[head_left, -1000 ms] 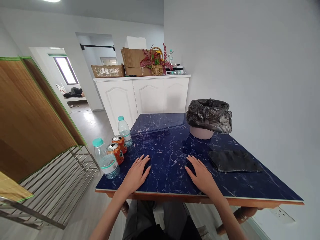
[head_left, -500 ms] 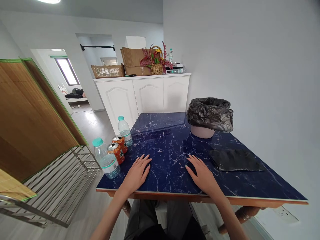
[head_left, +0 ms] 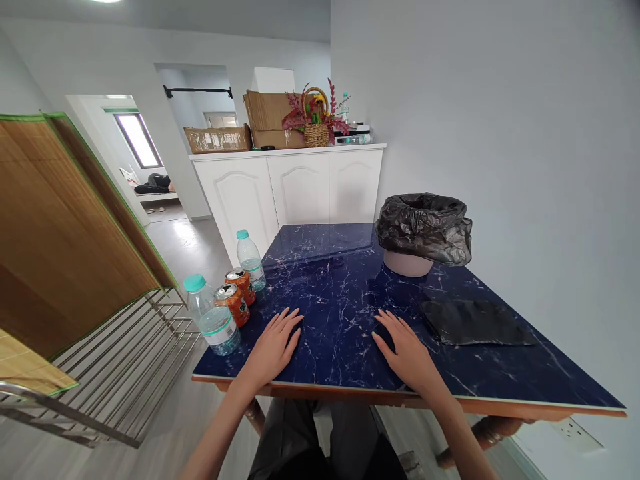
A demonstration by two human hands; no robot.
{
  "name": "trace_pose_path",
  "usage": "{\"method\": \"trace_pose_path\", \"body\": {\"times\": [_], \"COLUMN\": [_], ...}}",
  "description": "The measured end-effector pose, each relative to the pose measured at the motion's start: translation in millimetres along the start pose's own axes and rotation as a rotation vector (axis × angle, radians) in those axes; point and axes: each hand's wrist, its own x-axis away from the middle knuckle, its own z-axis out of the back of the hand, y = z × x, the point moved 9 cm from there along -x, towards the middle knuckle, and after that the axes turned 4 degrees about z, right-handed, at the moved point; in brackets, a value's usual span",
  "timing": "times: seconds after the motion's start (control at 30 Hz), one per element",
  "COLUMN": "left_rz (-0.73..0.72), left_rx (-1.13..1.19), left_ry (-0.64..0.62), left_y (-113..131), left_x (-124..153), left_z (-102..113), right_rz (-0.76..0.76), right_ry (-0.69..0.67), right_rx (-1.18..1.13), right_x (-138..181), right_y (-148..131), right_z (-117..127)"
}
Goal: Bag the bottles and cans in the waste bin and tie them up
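Note:
Palm down on the blue marbled table [head_left: 330, 333] lies my left hand [head_left: 274, 345], open, its fingers stretched out. My right hand [head_left: 404, 347] rests flat there too, open and holding nothing. Left of my left hand stand two orange drink cans [head_left: 233, 305] and two clear bottles with teal caps; the nearer bottle [head_left: 214, 320] is close to the front left edge, the farther bottle [head_left: 251, 260] behind the cans. A folded black plastic bag [head_left: 477, 323] lies right of my right hand. Behind it stands a pale bin [head_left: 407, 264] lined with a black bag [head_left: 424, 230].
A white cabinet [head_left: 300, 190] stands beyond the table, bearing cardboard boxes [head_left: 273, 117] and a flower basket [head_left: 317, 135]. A metal rack [head_left: 125, 373] with a bamboo mat [head_left: 70, 233] is at the left. A wall [head_left: 500, 133] borders the right. A person [head_left: 154, 184] lies in the far room.
The view has shifted very slightly. Both my hands stay flat in the same places on the table, and the objects have not moved.

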Motion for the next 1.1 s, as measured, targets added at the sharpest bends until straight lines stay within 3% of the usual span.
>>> {"method": "trace_pose_path", "body": {"times": [0.73, 0.97, 1.03, 1.1], "left_rz": [0.031, 0.042, 0.047, 0.052], "left_rx": [0.002, 0.019, 0.028, 0.038], "left_ry": [-0.013, -0.006, -0.009, -0.013], "left_y": [-0.5, 5.9, 8.9, 11.4], "left_x": [-1.1, 4.3, 6.5, 9.0], "left_z": [0.6, 2.9, 3.3, 3.0], "right_rz": [0.047, 0.040, 0.081, 0.147], "right_ry": [0.008, -0.060, -0.067, -0.009], "right_rx": [-0.021, -0.017, -0.028, -0.034], "right_x": [1.7, 8.4, -4.9, -30.6], "right_y": [-6.8, 3.7, 2.7, -5.8], "right_z": [7.1, -7.3, -0.8, 25.2]}}
